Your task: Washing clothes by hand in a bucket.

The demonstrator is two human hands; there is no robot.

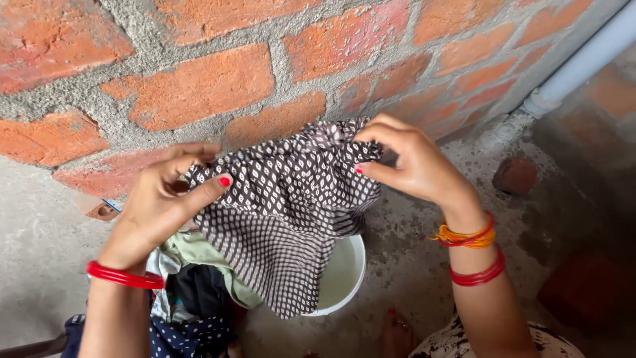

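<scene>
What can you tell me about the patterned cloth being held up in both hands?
The patterned cloth looks like thin dark brown fabric printed with small white diamond and dot shapes. It is bunched along its top edge, where the left hand and the right hand pinch it at either end. The rest hangs loose and creased in front of a brick wall, above a white bucket.

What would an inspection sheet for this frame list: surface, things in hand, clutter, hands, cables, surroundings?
Surface: bare grey concrete floor, stained.
Job's things: dark patterned cloth held spread out above a white bucket.
Clutter: heap of clothes at lower left; brick piece on the floor.
Hands: left hand and right hand each pinch the cloth's top edge; red bangles on both wrists.
Cables: nothing seen.
Surroundings: unplastered red brick wall; pale pipe at upper right.
</scene>
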